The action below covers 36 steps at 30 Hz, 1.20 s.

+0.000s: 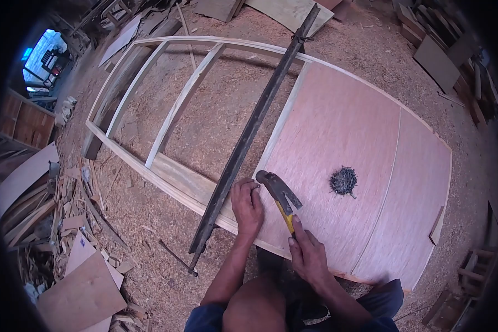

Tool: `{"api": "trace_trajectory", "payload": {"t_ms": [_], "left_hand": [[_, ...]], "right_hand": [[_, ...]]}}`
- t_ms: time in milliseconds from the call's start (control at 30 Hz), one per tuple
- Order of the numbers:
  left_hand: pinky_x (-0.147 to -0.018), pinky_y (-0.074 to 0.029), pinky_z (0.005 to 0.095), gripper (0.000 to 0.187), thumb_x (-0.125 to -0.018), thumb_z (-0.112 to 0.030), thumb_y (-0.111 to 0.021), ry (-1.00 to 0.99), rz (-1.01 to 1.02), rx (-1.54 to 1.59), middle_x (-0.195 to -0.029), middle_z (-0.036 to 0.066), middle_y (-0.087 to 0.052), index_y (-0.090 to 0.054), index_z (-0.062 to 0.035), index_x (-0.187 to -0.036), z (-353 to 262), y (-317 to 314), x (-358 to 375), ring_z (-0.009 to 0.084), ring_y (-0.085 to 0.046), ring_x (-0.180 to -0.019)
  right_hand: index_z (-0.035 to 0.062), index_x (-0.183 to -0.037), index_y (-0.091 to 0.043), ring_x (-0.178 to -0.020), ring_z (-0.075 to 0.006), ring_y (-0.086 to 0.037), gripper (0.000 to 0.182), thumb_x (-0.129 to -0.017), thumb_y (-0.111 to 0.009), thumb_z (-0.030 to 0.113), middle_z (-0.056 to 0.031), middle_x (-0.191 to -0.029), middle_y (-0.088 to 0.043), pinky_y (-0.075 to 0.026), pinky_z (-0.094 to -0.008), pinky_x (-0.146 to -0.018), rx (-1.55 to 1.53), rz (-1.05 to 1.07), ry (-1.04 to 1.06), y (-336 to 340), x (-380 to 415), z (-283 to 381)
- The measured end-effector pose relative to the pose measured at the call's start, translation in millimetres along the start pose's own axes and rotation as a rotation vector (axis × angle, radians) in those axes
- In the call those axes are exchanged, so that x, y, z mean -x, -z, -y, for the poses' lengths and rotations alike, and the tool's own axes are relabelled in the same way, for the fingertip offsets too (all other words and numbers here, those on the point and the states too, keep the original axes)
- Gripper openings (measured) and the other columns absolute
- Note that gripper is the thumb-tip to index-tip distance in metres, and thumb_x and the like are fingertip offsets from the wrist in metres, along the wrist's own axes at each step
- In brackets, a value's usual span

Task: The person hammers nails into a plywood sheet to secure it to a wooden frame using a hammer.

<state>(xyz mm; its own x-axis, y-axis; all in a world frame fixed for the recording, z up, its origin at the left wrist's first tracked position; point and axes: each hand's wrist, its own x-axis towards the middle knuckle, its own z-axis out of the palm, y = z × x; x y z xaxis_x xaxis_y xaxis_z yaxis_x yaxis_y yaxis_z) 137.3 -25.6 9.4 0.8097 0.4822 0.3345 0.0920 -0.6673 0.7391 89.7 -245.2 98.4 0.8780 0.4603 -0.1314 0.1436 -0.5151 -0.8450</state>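
My right hand [309, 253] is wrapped round the yellow grip of a claw hammer [282, 196]. The hammer's head is just beside the fingertips of my left hand [247, 207]. Those fingers are pinched together at the edge of a pinkish plywood panel [321, 133]; whatever is between them is too small to make out. The panel lies on a curved wooden frame [174, 110], covering its right part, while the left part shows bare crosspieces. A heap of nails [343, 181] rests on the plywood, right of the hammer.
A long dark metal bar clamp [254, 122] spans the frame, left of my left hand, its screw handle [177, 259] jutting out below. Wood offcuts [83, 276] are heaped at the left. More boards [440, 63] lean at the right. Shavings cover the floor.
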Motion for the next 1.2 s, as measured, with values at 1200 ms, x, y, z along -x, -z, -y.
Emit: {"api": "trace_trajectory", "payload": {"t_ms": [1200], "left_hand": [[-0.112, -0.037, 0.0621, 0.026, -0.110, -0.010, -0.053, 0.281, -0.068, -0.184, -0.124, 0.022, -0.075, -0.064, -0.0058, -0.133, 8.5, -7.0, 3.1, 0.0460, -0.066, -0.122]], "right_hand": [[0.0166, -0.169, -0.050, -0.076, -0.0427, -0.071, 0.067, -0.106, -0.068, 0.005, -0.0217, -0.099, -0.070, -0.060, -0.0523, -0.071, 0.230, 0.002, 0.212, 3.6, -26.4, -19.7]]}}
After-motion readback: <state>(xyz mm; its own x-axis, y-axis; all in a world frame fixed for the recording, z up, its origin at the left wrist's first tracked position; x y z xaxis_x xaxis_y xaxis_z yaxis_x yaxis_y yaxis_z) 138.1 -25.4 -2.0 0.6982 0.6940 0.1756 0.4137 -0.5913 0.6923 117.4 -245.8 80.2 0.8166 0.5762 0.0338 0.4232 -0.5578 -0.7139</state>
